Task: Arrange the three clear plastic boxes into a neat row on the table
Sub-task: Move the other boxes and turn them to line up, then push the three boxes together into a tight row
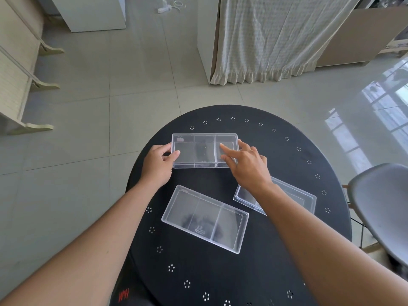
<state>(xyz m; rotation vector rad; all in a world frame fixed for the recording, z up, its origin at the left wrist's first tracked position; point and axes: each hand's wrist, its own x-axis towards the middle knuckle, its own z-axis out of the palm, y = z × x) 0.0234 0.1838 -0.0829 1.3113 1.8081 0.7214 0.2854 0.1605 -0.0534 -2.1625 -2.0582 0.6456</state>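
My left hand [157,164] pinches the far box [204,151] at its left end and my right hand [247,166] grips its right end, to square it on the surface [276,140]; the near box [204,218] and right box [295,195] lie askew.

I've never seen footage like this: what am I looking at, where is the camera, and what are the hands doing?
No machine: a person wears a camera on the head, looking down at two bare hands. On the round black dotted table lie three clear plastic divided boxes. The left hand pinches the left end of the far clear box; the right hand holds its right end, forefinger stretched over a compartment. The tilted near clear box lies untouched; the third clear box is partly hidden by the right forearm.
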